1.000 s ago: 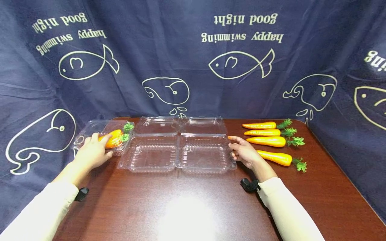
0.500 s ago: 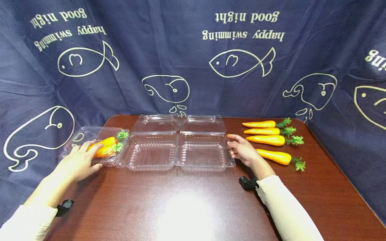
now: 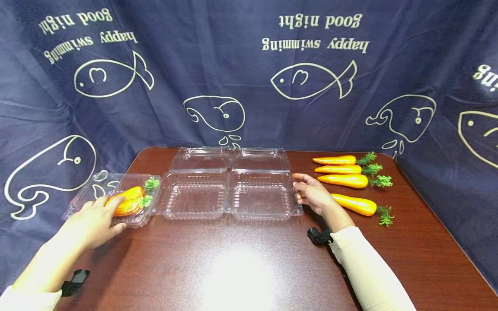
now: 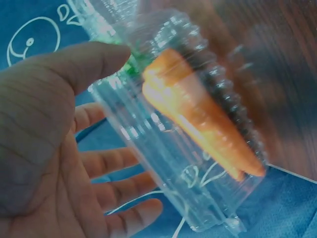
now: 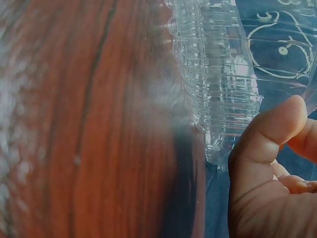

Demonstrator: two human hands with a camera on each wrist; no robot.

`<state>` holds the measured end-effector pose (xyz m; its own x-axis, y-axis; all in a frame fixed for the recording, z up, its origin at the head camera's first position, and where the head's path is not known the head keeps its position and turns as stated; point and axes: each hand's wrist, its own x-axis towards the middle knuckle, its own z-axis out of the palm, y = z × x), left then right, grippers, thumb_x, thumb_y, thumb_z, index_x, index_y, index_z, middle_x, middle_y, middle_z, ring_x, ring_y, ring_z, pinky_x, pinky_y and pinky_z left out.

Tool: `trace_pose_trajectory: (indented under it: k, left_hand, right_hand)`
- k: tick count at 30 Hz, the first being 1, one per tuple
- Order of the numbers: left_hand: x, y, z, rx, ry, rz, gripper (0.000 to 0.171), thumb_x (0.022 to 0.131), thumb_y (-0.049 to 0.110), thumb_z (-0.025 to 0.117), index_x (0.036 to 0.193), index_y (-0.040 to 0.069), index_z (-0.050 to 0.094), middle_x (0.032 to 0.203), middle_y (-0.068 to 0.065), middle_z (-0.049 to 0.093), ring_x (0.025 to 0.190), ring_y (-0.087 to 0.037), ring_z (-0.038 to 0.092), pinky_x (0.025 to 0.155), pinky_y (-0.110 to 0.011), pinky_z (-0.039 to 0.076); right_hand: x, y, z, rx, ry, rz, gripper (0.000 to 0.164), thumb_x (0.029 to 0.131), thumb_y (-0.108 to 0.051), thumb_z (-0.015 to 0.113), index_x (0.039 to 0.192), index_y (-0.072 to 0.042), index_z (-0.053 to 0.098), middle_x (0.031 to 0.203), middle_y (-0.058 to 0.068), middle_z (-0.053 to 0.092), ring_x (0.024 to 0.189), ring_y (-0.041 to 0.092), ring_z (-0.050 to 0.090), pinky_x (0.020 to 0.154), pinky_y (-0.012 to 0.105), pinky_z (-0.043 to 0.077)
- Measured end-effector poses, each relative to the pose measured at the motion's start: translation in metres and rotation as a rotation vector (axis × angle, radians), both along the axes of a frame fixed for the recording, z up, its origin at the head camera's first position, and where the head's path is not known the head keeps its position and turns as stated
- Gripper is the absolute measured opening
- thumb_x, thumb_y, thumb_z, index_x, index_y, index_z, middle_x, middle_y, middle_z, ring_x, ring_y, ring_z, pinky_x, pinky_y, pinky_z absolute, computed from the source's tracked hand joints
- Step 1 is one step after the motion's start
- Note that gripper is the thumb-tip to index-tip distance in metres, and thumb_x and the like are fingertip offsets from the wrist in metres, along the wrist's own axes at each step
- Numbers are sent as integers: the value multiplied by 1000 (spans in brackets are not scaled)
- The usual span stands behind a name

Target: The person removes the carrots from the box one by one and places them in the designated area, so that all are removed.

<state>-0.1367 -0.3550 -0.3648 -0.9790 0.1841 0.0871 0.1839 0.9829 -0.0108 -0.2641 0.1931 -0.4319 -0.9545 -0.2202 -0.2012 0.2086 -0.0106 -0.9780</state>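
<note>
On the left my left hand rests on a closed clear plastic clamshell box, fingers fairly straight over its lid. Inside lie two orange carrots with green tops, also visible through the plastic as carrots in the left wrist view. There the thumb overlaps the box. An open clear plastic clamshell container with two side-by-side compartments stands in the middle. At its right edge my right hand pinches the rim; in the right wrist view the thumb overlaps the plastic.
Several carrots with green tops lie at the right, one of them nearer than the others and partly behind the right hand. A dark blue curtain hangs behind the brown wooden table.
My left hand has slid the closed clamshell box with the carrots left and nearer to me, away from the open container. My right hand has stayed at the container's right edge.
</note>
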Motion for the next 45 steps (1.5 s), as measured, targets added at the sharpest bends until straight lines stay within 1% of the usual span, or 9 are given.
trace_pose_trajectory:
  k: [8, 14, 21, 24, 27, 34, 37, 40, 45]
  left_hand:
    - [8, -4, 4, -10, -22, -20, 70, 72, 22, 85, 130, 6, 50, 106, -33, 51, 84, -58, 56, 65, -70, 46]
    - [17, -9, 1, -7, 12, -57, 68, 71, 22, 87, 128, 4, 54, 98, -32, 53, 77, -57, 58, 64, -67, 47]
    - [34, -13, -2, 25, 42, -42, 67, 67, 20, 88, 123, 1, 57, 95, -34, 53, 74, -57, 59, 61, -67, 47]
    - [40, -13, -1, 57, 32, -31, 68, 64, 20, 90, 120, 0, 58, 97, -34, 54, 74, -55, 60, 62, -66, 48]
    - [44, -14, 1, 72, -5, -9, 72, 61, 20, 91, 120, -2, 57, 98, -32, 55, 76, -54, 60, 63, -66, 48]
    - [51, -15, 0, 93, -9, -4, 82, 55, 23, 93, 123, -1, 54, 90, -22, 54, 68, -44, 59, 58, -61, 48]
    - [55, -16, -1, 77, -3, -3, 80, 55, 26, 93, 122, -1, 57, 89, -22, 53, 64, -41, 58, 57, -59, 48]
    - [59, -16, -1, 92, 3, 3, 76, 55, 26, 93, 118, -1, 61, 89, -21, 52, 64, -38, 57, 56, -57, 48]
    - [63, -17, 3, 93, -51, 17, 76, 56, 29, 92, 118, -3, 64, 84, -16, 51, 63, -28, 55, 53, -53, 46]
  right_hand:
    - [1, 1, 2, -20, 10, 18, 49, 103, -4, 46, 148, 2, 28, 82, -1, 47, 55, 5, 48, 49, 15, 46]
    - [2, -1, 1, -26, 14, 13, 50, 103, -4, 47, 148, 3, 28, 82, -1, 46, 56, 5, 48, 49, 15, 47]
    - [2, -4, -1, -19, 11, 2, 48, 103, -4, 47, 148, 1, 30, 83, -1, 45, 57, 6, 48, 50, 15, 46]
    - [3, -5, 0, -14, 18, 10, 49, 103, -4, 46, 148, 2, 29, 84, -1, 45, 57, 5, 48, 51, 15, 46]
    - [3, -5, -1, -17, 20, 11, 48, 103, -3, 45, 148, 3, 29, 84, -1, 45, 57, 5, 48, 50, 15, 46]
    - [3, -5, -4, -22, 23, 3, 50, 103, -4, 47, 148, 3, 28, 84, -1, 44, 58, 4, 48, 50, 15, 47]
    - [2, -6, -4, -15, 23, -2, 49, 103, -5, 47, 148, 3, 28, 85, 0, 45, 58, 4, 48, 50, 15, 47]
    - [2, -7, -3, -8, 20, -13, 48, 103, -5, 47, 147, 2, 30, 86, 0, 45, 58, 5, 48, 50, 15, 47]
    - [2, -7, -1, -5, 21, -17, 48, 103, -6, 48, 147, 2, 30, 86, 0, 44, 57, 6, 48, 50, 15, 47]
